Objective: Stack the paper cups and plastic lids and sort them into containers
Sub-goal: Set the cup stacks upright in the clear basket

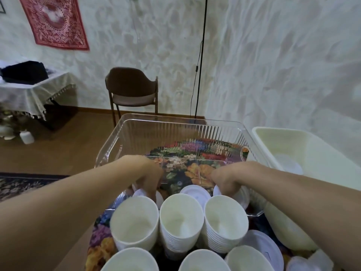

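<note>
The room's wall (273, 55) is pale and textured, with a red patterned hanging (54, 22) at upper left. Below it stands a side table draped in a white fringed cloth (29, 94) with a dark bundle on top, and a brown chair (132, 90) sits against the wall beside a thin black stand (202, 55).

Nearest the camera, the tabletop (101, 249) is covered by a floral cloth. On it rests a large clear plastic container (175, 132) with ribbed walls, its floor showing the flowers beneath. Just right of it is a cream plastic tub (289, 141) holding a stack of pale lids (291, 165).

Both forearms reach into the near end of the clear container. The left hand (148, 177) has its fingers curled downward onto a white plastic lid (141, 193); its grip appears to be pinching that lid, though the fingertips are blurred. The right hand (224, 178) likewise curls down over another lid (241, 196) at the container's right near corner, grasping its edge. Between them lies a third white lid (194, 192).

In front of the container stand stacks of white paper cups (181, 222), three in a row and three more at the bottom edge. Loose lids (263, 249) lie to the right of the cups.
</note>
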